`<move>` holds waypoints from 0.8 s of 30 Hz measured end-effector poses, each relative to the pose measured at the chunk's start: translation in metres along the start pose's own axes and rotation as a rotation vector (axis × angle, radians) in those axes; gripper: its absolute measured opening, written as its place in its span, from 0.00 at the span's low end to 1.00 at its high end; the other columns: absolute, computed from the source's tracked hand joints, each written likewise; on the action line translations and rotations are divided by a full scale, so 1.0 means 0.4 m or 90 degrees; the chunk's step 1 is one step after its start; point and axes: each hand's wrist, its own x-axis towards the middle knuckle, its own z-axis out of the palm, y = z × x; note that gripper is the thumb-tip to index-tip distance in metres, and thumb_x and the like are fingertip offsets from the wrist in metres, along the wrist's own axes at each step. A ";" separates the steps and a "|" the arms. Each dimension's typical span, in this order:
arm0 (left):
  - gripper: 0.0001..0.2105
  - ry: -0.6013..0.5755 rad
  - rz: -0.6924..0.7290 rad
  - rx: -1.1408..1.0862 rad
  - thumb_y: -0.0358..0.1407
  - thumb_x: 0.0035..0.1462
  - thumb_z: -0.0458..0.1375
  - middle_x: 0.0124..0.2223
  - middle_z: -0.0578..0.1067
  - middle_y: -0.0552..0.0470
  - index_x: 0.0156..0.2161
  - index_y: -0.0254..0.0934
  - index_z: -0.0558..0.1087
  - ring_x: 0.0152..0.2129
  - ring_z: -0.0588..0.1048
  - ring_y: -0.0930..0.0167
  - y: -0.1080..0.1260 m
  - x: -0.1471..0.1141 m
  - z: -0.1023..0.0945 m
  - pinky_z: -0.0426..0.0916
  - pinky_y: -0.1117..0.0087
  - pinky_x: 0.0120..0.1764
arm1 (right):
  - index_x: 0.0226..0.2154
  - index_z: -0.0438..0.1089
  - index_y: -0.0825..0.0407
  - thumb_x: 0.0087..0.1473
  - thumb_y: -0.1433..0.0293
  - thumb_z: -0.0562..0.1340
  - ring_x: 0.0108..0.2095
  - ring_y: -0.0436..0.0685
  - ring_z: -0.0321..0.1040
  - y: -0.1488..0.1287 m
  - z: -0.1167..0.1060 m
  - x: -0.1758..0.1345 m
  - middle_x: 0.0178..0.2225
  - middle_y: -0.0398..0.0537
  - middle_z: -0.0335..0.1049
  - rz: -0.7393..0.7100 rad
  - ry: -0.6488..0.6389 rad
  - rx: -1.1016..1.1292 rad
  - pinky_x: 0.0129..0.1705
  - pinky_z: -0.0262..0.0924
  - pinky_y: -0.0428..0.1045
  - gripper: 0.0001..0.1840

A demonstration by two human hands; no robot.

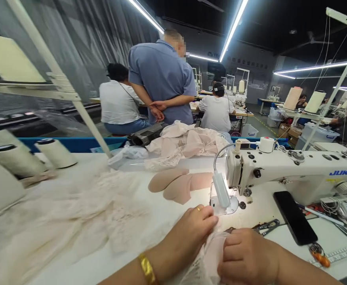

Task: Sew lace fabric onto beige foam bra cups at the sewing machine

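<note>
My left hand (193,225) is closed on the edge of a sheer white lace fabric piece (213,257), just in front of the needle area of a white sewing machine (280,170). Beside it, my right hand (244,255) has its fingers curled round the same fabric, which hangs down toward the bottom of the view. A small lamp (222,192) on a bent neck lights the needle plate (233,205). Left of the machine lie several flat beige cut pieces (178,186). More pale lace fabric (81,225) spreads across the table's left side.
A heap of pale pink garments (188,140) lies behind the cut pieces. Right of my hands are a black phone (295,217), thread snips (267,227) and a ruler (344,253). Thread cones (56,153) stand at left. Beyond the table, a person in blue (163,79) stands among seated people.
</note>
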 end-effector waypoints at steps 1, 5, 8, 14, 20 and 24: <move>0.11 0.006 0.016 0.010 0.20 0.60 0.52 0.41 0.76 0.46 0.35 0.38 0.72 0.34 0.72 0.62 -0.008 0.024 0.001 0.64 0.62 0.36 | 0.26 0.67 0.49 0.64 0.67 0.63 0.26 0.52 0.60 0.004 0.004 -0.001 0.24 0.39 0.65 0.001 0.001 -0.005 0.28 0.52 0.50 0.14; 0.11 0.071 0.085 -0.014 0.23 0.65 0.51 0.37 0.74 0.49 0.36 0.38 0.71 0.32 0.70 0.64 -0.024 0.088 0.012 0.59 0.64 0.34 | 0.27 0.68 0.50 0.61 0.70 0.62 0.26 0.52 0.58 0.017 0.004 0.000 0.24 0.39 0.67 0.029 -0.004 -0.014 0.28 0.54 0.50 0.10; 0.11 0.123 0.109 -0.061 0.25 0.68 0.50 0.34 0.73 0.51 0.36 0.38 0.70 0.29 0.67 0.67 -0.017 0.108 0.011 0.56 0.65 0.31 | 0.27 0.68 0.49 0.60 0.71 0.61 0.27 0.53 0.58 0.022 -0.003 0.001 0.25 0.39 0.68 0.058 -0.014 -0.028 0.28 0.55 0.50 0.09; 0.14 0.132 0.072 -0.054 0.27 0.70 0.49 0.28 0.68 0.55 0.31 0.38 0.69 0.24 0.62 0.71 0.001 0.120 0.002 0.53 0.67 0.28 | 0.27 0.66 0.49 0.59 0.72 0.61 0.28 0.52 0.59 0.025 -0.013 0.001 0.25 0.39 0.67 0.088 -0.017 -0.047 0.28 0.53 0.50 0.09; 0.16 0.135 0.037 -0.068 0.28 0.70 0.48 0.27 0.68 0.55 0.30 0.38 0.69 0.23 0.61 0.70 0.004 0.123 0.005 0.53 0.67 0.28 | 0.31 0.68 0.50 0.64 0.75 0.62 0.30 0.51 0.61 0.027 -0.010 -0.001 0.26 0.38 0.67 0.117 0.009 -0.086 0.31 0.51 0.49 0.09; 0.15 0.148 0.062 -0.065 0.29 0.69 0.49 0.29 0.70 0.54 0.30 0.39 0.70 0.24 0.64 0.69 -0.022 0.125 -0.005 0.58 0.67 0.30 | 0.33 0.70 0.50 0.68 0.75 0.60 0.31 0.51 0.62 0.029 -0.011 -0.004 0.26 0.38 0.68 0.142 0.034 -0.111 0.32 0.53 0.49 0.10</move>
